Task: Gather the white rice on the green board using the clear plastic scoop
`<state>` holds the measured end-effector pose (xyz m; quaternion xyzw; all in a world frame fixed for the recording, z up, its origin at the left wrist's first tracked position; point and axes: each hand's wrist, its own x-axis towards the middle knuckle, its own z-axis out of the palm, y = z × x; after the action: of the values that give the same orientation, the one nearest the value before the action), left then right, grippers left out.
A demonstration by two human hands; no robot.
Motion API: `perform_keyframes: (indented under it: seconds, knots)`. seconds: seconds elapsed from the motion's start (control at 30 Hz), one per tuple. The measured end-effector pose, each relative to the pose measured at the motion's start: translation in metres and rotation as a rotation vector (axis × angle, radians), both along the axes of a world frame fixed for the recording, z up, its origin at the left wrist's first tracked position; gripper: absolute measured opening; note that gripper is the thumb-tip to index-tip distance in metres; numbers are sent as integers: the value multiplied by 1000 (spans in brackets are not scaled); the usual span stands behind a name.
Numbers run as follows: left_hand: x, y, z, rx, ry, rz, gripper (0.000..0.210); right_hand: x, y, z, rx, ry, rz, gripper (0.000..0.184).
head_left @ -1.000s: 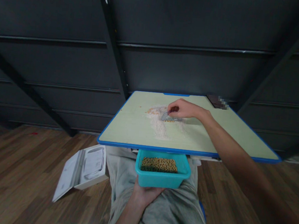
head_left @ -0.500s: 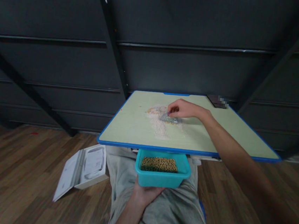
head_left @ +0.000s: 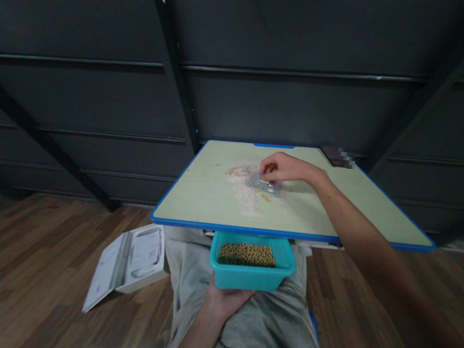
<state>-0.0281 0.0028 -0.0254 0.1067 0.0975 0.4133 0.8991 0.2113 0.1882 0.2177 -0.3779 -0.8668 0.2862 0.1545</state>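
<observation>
In head view: pinching a see-thru flat tool (head_left: 262, 184) w/ thumb & fingertips of R hand (head_left: 285, 167), wrist bent a bit, arm stretched long over front right of tbl (head_left: 193, 195). Holding the tool low at mid tbl, next to white grains (head_left: 248, 200), just behind a few yellow bits (head_left: 266, 198). Holding up a blue-green tub (head_left: 251, 279) of round beans (head_left: 248, 254) from below w/ L hand (head_left: 225, 303), right by tbl's front edge. Can't tell L fingers' spread, mostly hidden under tub. On floor (head_left: 45, 243), off to the left: open white box (head_left: 142, 253).
</observation>
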Motion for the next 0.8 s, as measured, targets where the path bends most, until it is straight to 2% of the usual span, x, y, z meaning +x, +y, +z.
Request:
perform_keyframes:
  seconds: [0.23,0.33,0.5,0.63,0.8]
  knots:
    - [2,-1,7,-14,-19,9,43,-8,-5,4,-5,88,91,17]
    - [3,-1,7,-24,-24,6,44,-22,-17,6,-26,127,173,21]
    - [4,-1,7,-37,-17,9,43,-47,-40,3,-104,61,304,20]
    - [4,1,7,-55,11,18,42,-53,-47,-1,-71,18,305,15]
    - [5,-2,12,-94,29,41,42,-50,-39,-7,-21,2,278,13]
